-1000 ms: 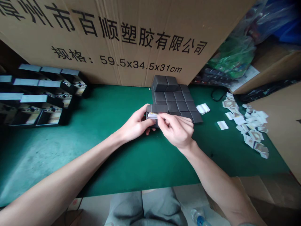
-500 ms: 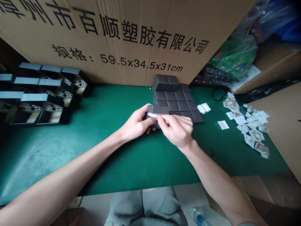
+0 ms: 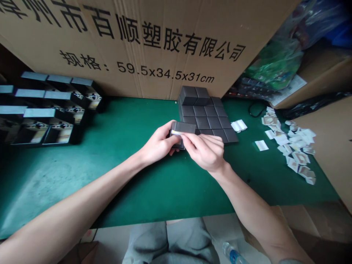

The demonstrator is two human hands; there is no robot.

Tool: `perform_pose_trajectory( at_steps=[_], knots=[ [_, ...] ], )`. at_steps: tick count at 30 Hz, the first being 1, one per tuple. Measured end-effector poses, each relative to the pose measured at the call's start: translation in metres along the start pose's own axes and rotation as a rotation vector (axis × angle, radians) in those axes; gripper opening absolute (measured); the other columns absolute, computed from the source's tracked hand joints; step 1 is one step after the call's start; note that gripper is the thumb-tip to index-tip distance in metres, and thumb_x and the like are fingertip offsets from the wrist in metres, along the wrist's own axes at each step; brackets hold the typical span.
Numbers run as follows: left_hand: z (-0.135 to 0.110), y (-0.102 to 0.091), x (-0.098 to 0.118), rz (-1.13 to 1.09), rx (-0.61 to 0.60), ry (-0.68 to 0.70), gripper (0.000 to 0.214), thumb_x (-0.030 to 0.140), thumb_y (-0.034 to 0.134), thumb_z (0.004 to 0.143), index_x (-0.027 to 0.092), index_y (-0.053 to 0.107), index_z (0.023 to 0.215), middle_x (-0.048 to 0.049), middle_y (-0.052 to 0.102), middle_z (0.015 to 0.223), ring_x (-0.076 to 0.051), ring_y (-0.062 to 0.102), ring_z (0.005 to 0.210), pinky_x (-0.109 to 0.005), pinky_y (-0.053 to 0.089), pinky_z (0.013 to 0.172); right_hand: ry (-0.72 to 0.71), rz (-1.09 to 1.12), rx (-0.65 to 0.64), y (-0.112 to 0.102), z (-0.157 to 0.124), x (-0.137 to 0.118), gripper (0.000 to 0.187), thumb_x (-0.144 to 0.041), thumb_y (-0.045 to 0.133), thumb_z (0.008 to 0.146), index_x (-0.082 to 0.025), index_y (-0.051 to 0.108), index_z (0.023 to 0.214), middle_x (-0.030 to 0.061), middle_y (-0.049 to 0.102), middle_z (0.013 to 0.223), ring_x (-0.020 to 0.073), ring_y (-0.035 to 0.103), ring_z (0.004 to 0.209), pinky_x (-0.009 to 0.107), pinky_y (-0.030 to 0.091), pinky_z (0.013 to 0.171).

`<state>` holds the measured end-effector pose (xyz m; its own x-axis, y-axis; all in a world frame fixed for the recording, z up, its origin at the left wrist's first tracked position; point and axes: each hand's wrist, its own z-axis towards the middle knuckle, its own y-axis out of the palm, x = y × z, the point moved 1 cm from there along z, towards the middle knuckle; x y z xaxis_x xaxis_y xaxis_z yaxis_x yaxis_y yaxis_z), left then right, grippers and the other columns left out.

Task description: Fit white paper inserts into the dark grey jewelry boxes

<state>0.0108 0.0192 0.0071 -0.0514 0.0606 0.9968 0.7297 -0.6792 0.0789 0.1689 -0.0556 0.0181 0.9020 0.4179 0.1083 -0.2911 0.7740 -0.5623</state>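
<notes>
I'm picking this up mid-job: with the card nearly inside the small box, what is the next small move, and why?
Probably push the card fully in with the right hand, then shut the lid. Only a thin white edge of it shows at the open mouth of the box, which the left hand steadies above the mat. The stack behind holds closed boxes.

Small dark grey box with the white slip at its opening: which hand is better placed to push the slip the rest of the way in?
Probably the right hand: its fingertips pinch the white paper slip at the opening, while the left hand has its grip on the small dark grey box.
</notes>
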Motion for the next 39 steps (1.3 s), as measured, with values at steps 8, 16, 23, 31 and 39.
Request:
perform_pose_trajectory(
  at_steps=[8, 16, 23, 31, 39],
  knots=[
    [0.0034, 0.0012, 0.0012, -0.158, 0.049, -0.1, 0.016, 0.019, 0.06, 0.08, 0.017, 0.056, 0.096, 0.0017, 0.059, 0.065, -0.011, 0.056, 0.049, -0.019, 0.038, 0.035, -0.048, 0.019, 0.022, 0.0031, -0.003, 0.0001, 0.026, -0.01, 0.067, 0.096, -0.015, 0.071, 0.121, -0.0053, 0.074, 0.067, 0.0073, 0.065, 0.052, 0.023, 0.053, 0.061],
    [0.0031, -0.004, 0.0021, -0.202, 0.062, -0.094, 0.027, 0.022, 0.062, 0.078, 0.013, 0.066, 0.103, 0.0011, 0.061, 0.068, -0.008, 0.05, 0.044, -0.018, 0.03, 0.034, -0.047, 0.245, -0.087, 0.0028, -0.003, -0.0011, 0.029, -0.028, 0.056, 0.103, -0.012, 0.076, 0.117, -0.0041, 0.071, 0.065, 0.0079, 0.064, 0.053, 0.025, 0.049, 0.06],
    [-0.0001, -0.0053, 0.001, -0.155, 0.011, -0.163, 0.029, 0.02, 0.064, 0.079, 0.015, 0.064, 0.107, 0.001, 0.064, 0.069, -0.011, 0.06, 0.049, -0.017, 0.035, 0.036, 0.023, 0.27, -0.152, 0.0033, -0.0067, 0.0063, 0.038, -0.026, 0.044, 0.109, -0.012, 0.076, 0.123, 0.0004, 0.077, 0.073, 0.0097, 0.067, 0.056, 0.025, 0.05, 0.062],
    [0.0002, -0.0034, 0.0023, -0.168, -0.014, -0.161, 0.025, 0.019, 0.064, 0.078, 0.016, 0.06, 0.103, 0.0023, 0.062, 0.066, -0.01, 0.058, 0.046, -0.016, 0.035, 0.035, 0.039, 0.249, -0.163, 0.0015, -0.0036, 0.0042, 0.038, -0.024, 0.043, 0.11, -0.012, 0.076, 0.124, 0.0018, 0.08, 0.078, 0.0105, 0.068, 0.056, 0.026, 0.051, 0.062],
    [0.0005, -0.0025, 0.0014, -0.182, -0.037, -0.143, 0.022, 0.017, 0.061, 0.079, 0.018, 0.059, 0.101, 0.0043, 0.06, 0.064, -0.009, 0.057, 0.046, -0.015, 0.035, 0.034, 0.07, 0.22, -0.161, 0.003, -0.0045, 0.004, 0.034, -0.023, 0.048, 0.109, -0.014, 0.076, 0.124, 0.0019, 0.083, 0.085, 0.0104, 0.074, 0.062, 0.024, 0.053, 0.067]
  ],
)
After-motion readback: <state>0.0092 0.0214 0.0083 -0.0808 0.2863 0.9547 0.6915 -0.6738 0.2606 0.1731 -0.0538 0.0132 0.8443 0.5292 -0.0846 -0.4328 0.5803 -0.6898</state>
